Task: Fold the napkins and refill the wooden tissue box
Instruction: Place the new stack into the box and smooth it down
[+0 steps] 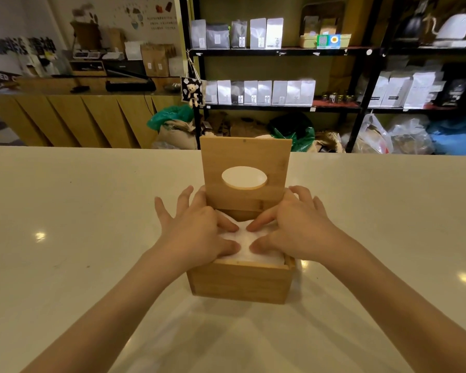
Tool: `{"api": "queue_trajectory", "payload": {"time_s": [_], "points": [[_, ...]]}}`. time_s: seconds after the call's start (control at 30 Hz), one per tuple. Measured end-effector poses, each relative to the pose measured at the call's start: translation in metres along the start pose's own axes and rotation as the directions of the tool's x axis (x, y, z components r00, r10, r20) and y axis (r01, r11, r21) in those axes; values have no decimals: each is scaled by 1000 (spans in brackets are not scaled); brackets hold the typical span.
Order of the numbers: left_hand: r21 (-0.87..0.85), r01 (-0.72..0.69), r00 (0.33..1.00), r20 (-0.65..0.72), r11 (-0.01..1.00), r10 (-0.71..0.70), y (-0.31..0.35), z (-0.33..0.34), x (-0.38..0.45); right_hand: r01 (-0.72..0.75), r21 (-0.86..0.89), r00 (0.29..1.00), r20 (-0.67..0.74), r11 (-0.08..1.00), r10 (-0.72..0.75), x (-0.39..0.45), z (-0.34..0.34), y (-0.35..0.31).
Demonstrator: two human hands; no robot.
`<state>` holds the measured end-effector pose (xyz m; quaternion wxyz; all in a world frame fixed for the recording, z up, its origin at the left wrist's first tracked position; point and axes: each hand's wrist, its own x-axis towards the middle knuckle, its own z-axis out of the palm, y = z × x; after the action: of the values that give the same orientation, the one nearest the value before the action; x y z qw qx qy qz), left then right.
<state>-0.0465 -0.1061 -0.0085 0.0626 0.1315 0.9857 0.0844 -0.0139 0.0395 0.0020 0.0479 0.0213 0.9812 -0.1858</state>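
both hands, left (197,232) and right (293,227), press flat with fingers spread, grip unclenched, on white folded napkins (249,244) inside the square wooden tissue box (240,284), lid (246,173) upright, on a pale glossy desk (78,238).

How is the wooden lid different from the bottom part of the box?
The lid stands upright at the back; the box base sits flat on the table. The lid is a thin board with an oval hole; the base is a deep open tub with no hole showing. The base holds white napkins, pressed down by the left hand and right hand; the lid holds nothing. Both are the same light wood.
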Motion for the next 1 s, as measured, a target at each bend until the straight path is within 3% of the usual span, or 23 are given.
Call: {"api": "queue_trajectory", "payload": {"time_s": [0.17,0.3,0.53,0.7,0.87,1.0], "points": [[-72,-29,995,-97,997,22,-1,0,-4,12,73,1000,-5,997,-11,-2,-3,2],[-2,-28,978,-209,1000,27,-7,-11,-4,-9,45,997,-71,999,12,-4,-9,3],[93,-18,996,-90,995,26,-9,-12,0,-40,94,999,-28,995,43,-2,-1,-1],[-5,-62,997,-37,998,62,-12,-21,-2,-23,151,1000,23,988,20,-7,-12,5],[-66,-64,997,-49,996,61,-15,-25,-5,-16,2,999,29,1000,16,-15,-16,1],[121,-44,996,-66,992,52,-7,-20,-6,-41,-147,995,87,988,54,-16,-14,-9]]}}
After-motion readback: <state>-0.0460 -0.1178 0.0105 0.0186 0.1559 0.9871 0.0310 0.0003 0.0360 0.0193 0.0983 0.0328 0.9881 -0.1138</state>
